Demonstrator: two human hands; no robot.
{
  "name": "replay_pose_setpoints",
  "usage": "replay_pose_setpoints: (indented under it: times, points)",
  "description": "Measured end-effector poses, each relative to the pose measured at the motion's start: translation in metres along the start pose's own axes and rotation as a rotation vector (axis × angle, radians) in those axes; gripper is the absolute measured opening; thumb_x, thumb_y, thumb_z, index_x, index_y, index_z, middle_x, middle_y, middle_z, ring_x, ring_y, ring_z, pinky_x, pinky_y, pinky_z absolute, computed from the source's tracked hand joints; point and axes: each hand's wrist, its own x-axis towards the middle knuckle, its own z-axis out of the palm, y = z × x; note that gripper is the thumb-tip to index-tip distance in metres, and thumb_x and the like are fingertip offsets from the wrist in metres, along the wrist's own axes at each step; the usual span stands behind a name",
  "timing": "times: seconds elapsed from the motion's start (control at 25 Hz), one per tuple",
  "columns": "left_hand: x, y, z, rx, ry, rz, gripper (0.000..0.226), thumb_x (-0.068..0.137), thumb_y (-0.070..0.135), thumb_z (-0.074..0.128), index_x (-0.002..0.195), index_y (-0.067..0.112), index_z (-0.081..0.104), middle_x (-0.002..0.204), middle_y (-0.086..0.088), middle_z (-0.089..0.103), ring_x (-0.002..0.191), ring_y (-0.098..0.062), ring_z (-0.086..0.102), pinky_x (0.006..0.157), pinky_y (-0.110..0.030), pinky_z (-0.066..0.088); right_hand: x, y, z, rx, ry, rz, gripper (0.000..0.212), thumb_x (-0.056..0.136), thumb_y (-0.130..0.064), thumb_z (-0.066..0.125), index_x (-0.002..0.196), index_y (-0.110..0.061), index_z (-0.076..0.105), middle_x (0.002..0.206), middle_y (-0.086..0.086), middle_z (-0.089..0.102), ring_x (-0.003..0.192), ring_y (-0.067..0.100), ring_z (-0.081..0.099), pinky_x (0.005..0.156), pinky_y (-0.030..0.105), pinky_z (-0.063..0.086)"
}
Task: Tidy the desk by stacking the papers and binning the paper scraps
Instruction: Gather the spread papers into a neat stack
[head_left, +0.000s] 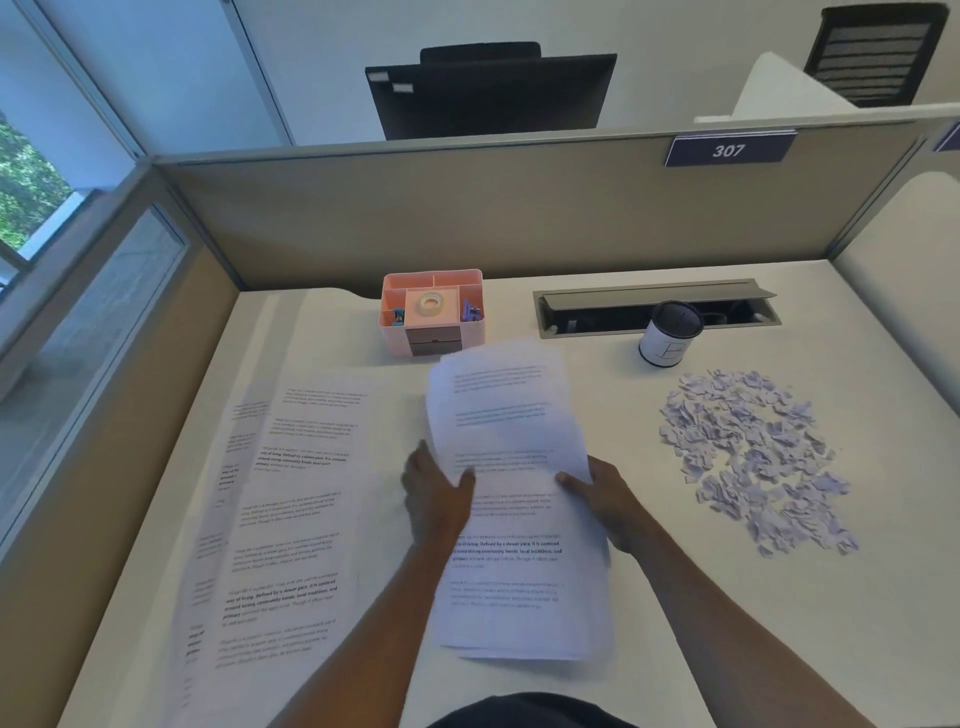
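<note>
Head view: we look down on a pale table (649, 597) midway through the tidying, as we judge it. The left hand (439, 496) and the right hand (605, 501) each hold a side of a lifted sheaf of papers (506, 415), thumbs pressed onto the top page with the other fingers hidden beneath it, so both grips are closed on paper. Under the hands lies a gathered stack (519, 587), its edges not yet squared. To the left, more printed sheets (280, 509) lie fanned and overlapping along the table's edge, not yet collected. To the right, well apart from the stack, the paper scraps (753, 457) sit in a loose heap, apparently untouched. A small dark-topped cylindrical can (670, 335) stands just beyond the heap; we cannot tell whether it serves as the bin. A pink organiser (431, 312) stands behind the sheaf. We judge stacking partly done, binning not begun.
</note>
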Motion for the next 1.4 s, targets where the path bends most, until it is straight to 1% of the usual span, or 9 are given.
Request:
replay_pose_setpoints:
  times: [0.08, 0.12, 0.2, 0.28, 0.44, 0.64, 0.88, 1.12, 1.4]
  points:
    - [0.012, 0.003, -0.027, -0.212, -0.065, -0.048, 0.107, 0.09, 0.048, 0.082, 0.168, 0.011, 0.018, 0.166, -0.016, 0.039, 0.15, -0.035, 0.043, 0.12, -0.055, 0.043, -0.012, -0.02, -0.004, 0.051, -0.071, -0.044, 0.032, 0.098, -0.021, 0.067, 0.128, -0.012, 0.067, 0.121, 0.009, 0.074, 0.108, 0.032, 0.072, 0.094, 0.055, 0.057]
    - [0.016, 0.007, -0.04, -0.363, -0.148, -0.038, 0.101, 0.088, 0.051, 0.083, 0.165, 0.015, 0.029, 0.16, -0.012, 0.051, 0.141, -0.031, 0.056, 0.113, -0.053, 0.051, -0.019, -0.03, -0.004, 0.081, -0.101, -0.076, 0.033, 0.099, -0.021, 0.065, 0.13, -0.011, 0.066, 0.124, 0.01, 0.073, 0.11, 0.032, 0.071, 0.094, 0.053, 0.057]
    - [0.014, 0.022, -0.062, -0.625, -0.405, 0.005, 0.061, 0.095, 0.038, 0.078, 0.147, 0.014, 0.057, 0.14, -0.012, 0.07, 0.122, -0.029, 0.072, 0.1, -0.048, 0.061, -0.028, -0.048, -0.003, 0.131, -0.12, -0.129, 0.033, 0.101, -0.021, 0.062, 0.132, -0.01, 0.064, 0.127, 0.01, 0.071, 0.113, 0.031, 0.071, 0.094, 0.049, 0.057]
    - [0.01, 0.039, -0.074, -0.691, -0.547, 0.055, 0.04, 0.101, 0.02, 0.071, 0.138, 0.009, 0.064, 0.132, -0.014, 0.075, 0.118, -0.033, 0.074, 0.099, -0.05, 0.061, -0.029, -0.062, 0.0, 0.144, -0.051, -0.152, 0.031, 0.101, -0.025, 0.061, 0.13, -0.013, 0.065, 0.123, 0.007, 0.073, 0.11, 0.029, 0.072, 0.091, 0.045, 0.059]
    - [0.019, 0.059, -0.066, -0.644, -0.458, 0.077, 0.027, 0.103, 0.006, 0.065, 0.127, 0.016, 0.069, 0.129, -0.012, 0.076, 0.116, -0.033, 0.075, 0.1, -0.051, 0.06, -0.015, -0.077, 0.004, 0.011, 0.212, -0.141, 0.026, 0.097, -0.021, 0.066, 0.122, -0.013, 0.065, 0.119, 0.006, 0.073, 0.094, 0.019, 0.074, 0.071, 0.025, 0.059]
    - [0.02, 0.062, -0.058, -0.548, -0.376, -0.035, 0.03, 0.101, -0.005, 0.059, 0.113, 0.02, 0.07, 0.129, -0.017, 0.074, 0.107, -0.033, 0.075, 0.1, -0.054, 0.06, -0.014, -0.082, 0.014, -0.115, 0.271, -0.178, 0.02, 0.098, -0.013, 0.062, 0.118, -0.01, 0.065, 0.116, 0.006, 0.071, 0.09, 0.011, 0.069, 0.064, 0.016, 0.053]
    - [0.008, 0.074, -0.082, -0.665, -0.355, 0.224, 0.032, 0.101, 0.012, 0.07, 0.133, 0.016, 0.068, 0.123, -0.004, 0.079, 0.11, -0.029, 0.077, 0.092, -0.048, 0.064, -0.034, -0.096, 0.016, 0.087, 0.284, -0.394, 0.025, 0.102, -0.018, 0.059, 0.125, -0.025, 0.063, 0.117, -0.007, 0.074, 0.098, 0.013, 0.073, 0.072, 0.025, 0.061]
    - [0.001, 0.073, -0.087, -0.752, -0.331, 0.218, 0.044, 0.086, 0.013, 0.086, 0.127, 0.01, 0.071, 0.121, -0.008, 0.079, 0.111, -0.031, 0.076, 0.094, -0.048, 0.063, -0.037, -0.101, 0.024, 0.194, 0.125, -0.453, 0.037, 0.1, -0.019, 0.063, 0.137, -0.024, 0.057, 0.128, -0.001, 0.07, 0.111, 0.02, 0.07, 0.085, 0.038, 0.062]
    - [-0.003, 0.067, -0.081, -0.725, -0.337, 0.176, 0.023, 0.092, 0.012, 0.082, 0.114, 0.009, 0.078, 0.115, -0.011, 0.081, 0.107, -0.035, 0.077, 0.095, -0.052, 0.063, -0.038, -0.082, 0.031, 0.162, 0.225, -0.338, 0.015, 0.096, -0.018, 0.068, 0.105, -0.007, 0.075, 0.1, 0.004, 0.079, 0.095, 0.032, 0.075, 0.074, 0.035, 0.063]
